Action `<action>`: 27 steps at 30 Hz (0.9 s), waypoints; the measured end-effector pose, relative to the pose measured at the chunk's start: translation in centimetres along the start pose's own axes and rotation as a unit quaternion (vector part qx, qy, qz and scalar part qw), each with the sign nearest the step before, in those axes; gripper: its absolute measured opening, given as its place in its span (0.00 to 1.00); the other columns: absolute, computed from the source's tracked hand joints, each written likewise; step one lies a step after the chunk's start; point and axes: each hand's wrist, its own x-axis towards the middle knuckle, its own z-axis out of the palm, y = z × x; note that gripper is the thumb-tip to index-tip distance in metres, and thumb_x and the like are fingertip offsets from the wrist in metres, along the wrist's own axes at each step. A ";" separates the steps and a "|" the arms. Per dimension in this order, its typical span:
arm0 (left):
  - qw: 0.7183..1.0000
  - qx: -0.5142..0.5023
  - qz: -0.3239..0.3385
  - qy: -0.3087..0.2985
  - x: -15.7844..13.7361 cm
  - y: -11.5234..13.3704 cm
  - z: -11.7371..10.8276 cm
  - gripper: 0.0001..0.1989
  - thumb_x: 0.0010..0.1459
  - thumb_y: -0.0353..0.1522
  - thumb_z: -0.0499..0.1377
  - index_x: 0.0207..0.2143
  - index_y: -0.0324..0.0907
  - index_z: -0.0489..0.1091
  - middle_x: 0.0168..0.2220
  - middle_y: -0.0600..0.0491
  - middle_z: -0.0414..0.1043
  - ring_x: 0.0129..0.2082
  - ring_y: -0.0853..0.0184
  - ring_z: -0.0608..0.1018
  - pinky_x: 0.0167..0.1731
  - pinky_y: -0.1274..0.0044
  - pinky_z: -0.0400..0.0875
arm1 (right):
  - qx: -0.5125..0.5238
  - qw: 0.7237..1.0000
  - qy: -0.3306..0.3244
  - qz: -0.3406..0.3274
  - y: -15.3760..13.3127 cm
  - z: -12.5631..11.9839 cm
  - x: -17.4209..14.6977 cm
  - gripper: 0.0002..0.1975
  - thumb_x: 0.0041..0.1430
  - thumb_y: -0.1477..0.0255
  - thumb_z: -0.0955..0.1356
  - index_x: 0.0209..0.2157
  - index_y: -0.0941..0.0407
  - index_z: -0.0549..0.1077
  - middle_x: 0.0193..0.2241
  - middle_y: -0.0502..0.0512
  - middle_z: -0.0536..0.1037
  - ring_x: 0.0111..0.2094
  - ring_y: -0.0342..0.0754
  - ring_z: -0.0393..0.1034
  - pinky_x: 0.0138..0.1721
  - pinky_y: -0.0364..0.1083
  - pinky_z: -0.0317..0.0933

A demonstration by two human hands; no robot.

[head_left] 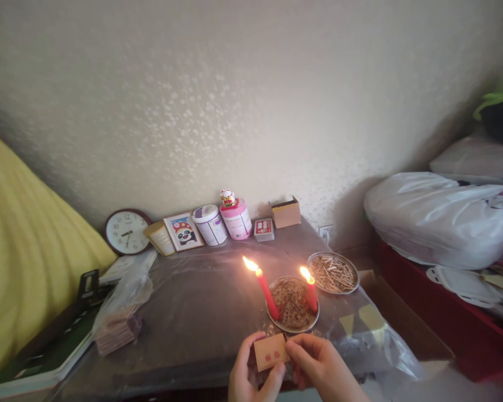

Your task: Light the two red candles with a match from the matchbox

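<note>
Both my hands hold a small tan matchbox [270, 351] with red marks at the table's near edge. My left hand [250, 373] grips its left side and my right hand [318, 365] pinches its right end. Just beyond stand two lit red candles: a tall tilted candle [266, 292] and a shorter candle [312, 293], both at a round metal dish [294, 304] of brownish bits. A second metal dish [333, 273] behind and to the right holds several matchsticks.
The table [201, 312] is covered in clear plastic. Along the wall stand a clock [127, 231], a panda picture [183, 231], two tins [224, 221], a small red box [264, 229] and a cardboard box [285, 212]. A bagged stack [119, 315] lies left; white bags [440, 218] are right.
</note>
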 end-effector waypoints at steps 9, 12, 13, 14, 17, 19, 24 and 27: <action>0.999 -0.012 -0.002 -0.032 0.0 0.9 0.0 0.23 0.33 0.41 0.73 0.32 0.41 0.73 0.26 0.50 0.79 0.25 0.65 0.79 0.25 0.79 0.72 | 0.002 1.000 0.009 -0.013 0.0 -0.2 0.2 0.24 0.45 0.48 0.68 0.19 0.57 0.67 0.10 0.43 0.63 0.13 0.38 0.54 0.16 0.40 0.49; 0.999 -0.008 -0.004 -0.032 0.1 1.1 -0.2 0.23 0.33 0.41 0.73 0.31 0.42 0.73 0.26 0.51 0.79 0.25 0.65 0.78 0.26 0.79 0.72 | -0.018 0.998 0.026 -0.050 -1.1 -0.6 -0.3 0.23 0.49 0.51 0.67 0.21 0.58 0.70 0.12 0.44 0.64 0.15 0.39 0.55 0.19 0.41 0.49; 0.999 -0.007 -0.007 -0.032 0.2 1.2 -0.2 0.23 0.33 0.41 0.73 0.32 0.42 0.73 0.26 0.50 0.80 0.26 0.65 0.78 0.26 0.79 0.72 | -0.027 0.997 0.033 -0.060 -1.5 -0.7 -0.4 0.23 0.50 0.52 0.67 0.21 0.59 0.70 0.13 0.45 0.64 0.16 0.40 0.56 0.19 0.41 0.49; 0.999 -0.006 -0.011 -0.033 0.2 1.2 -0.3 0.23 0.33 0.41 0.73 0.32 0.41 0.73 0.27 0.50 0.80 0.27 0.65 0.78 0.26 0.78 0.72 | -0.033 0.996 0.040 -0.067 -1.8 -0.8 -0.5 0.22 0.50 0.52 0.67 0.21 0.59 0.71 0.14 0.45 0.64 0.17 0.40 0.56 0.20 0.41 0.50; 0.999 -0.011 -0.026 -0.038 0.5 0.8 -0.6 0.26 0.34 0.42 0.73 0.35 0.41 0.72 0.30 0.47 0.80 0.28 0.63 0.79 0.28 0.76 0.73 | -0.026 0.996 0.044 -0.070 -1.8 -0.8 -0.5 0.22 0.49 0.53 0.68 0.21 0.59 0.71 0.14 0.45 0.64 0.17 0.41 0.57 0.19 0.41 0.51; 0.998 -0.025 -0.045 -0.038 0.7 0.3 -0.9 0.28 0.33 0.42 0.73 0.38 0.40 0.72 0.31 0.46 0.80 0.29 0.62 0.79 0.27 0.76 0.73 | 0.004 0.998 0.039 -0.043 -1.1 -0.7 -0.2 0.21 0.47 0.52 0.69 0.23 0.58 0.72 0.13 0.45 0.65 0.15 0.40 0.58 0.18 0.41 0.52; 0.986 -0.054 -0.148 -0.052 1.3 -1.0 -1.5 0.29 0.32 0.44 0.73 0.35 0.40 0.70 0.29 0.45 0.79 0.24 0.59 0.78 0.21 0.72 0.74 | 0.060 0.997 0.040 0.029 0.3 -0.5 0.5 0.25 0.40 0.51 0.72 0.34 0.57 0.71 0.14 0.42 0.66 0.12 0.39 0.58 0.14 0.40 0.53; 0.986 -0.059 -0.142 -0.060 1.3 -0.8 -1.6 0.30 0.31 0.43 0.73 0.36 0.39 0.70 0.31 0.42 0.80 0.26 0.57 0.79 0.24 0.71 0.74 | 0.055 0.998 0.039 0.013 -0.1 -0.4 0.3 0.24 0.42 0.52 0.71 0.33 0.57 0.72 0.15 0.43 0.67 0.14 0.40 0.60 0.16 0.40 0.54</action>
